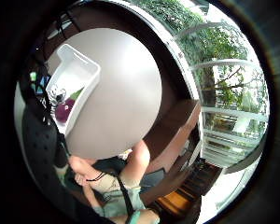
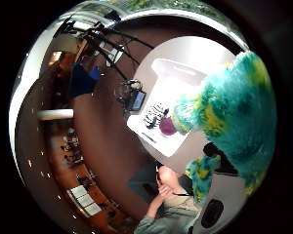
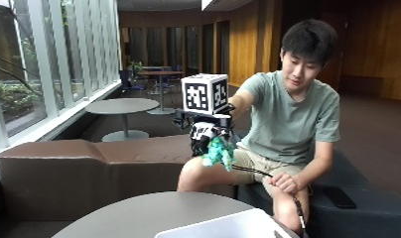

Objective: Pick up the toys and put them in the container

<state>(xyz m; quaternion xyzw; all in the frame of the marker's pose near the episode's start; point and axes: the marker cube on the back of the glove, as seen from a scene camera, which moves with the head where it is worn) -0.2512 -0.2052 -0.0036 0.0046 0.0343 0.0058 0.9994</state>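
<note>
Right hand (image 3: 204, 133) raised above the table (image 3: 141, 213), fingers clenched around teal plush toy (image 3: 220, 152); toy hangs lengthwise below the fingers.

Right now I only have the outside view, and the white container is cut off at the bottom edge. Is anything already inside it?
Observer: Yes. The palm views look into the container, and a purple toy lies in it.
Operator: Just that one?
Observer: No, a black-and-white striped toy lies right beside it.
Operator: Apart from the teal plush toy that the right hand holds up, are any toys left on the table?
Observer: None on the part of the table that the little finger side palm view shows. Only the container stands there.
</note>
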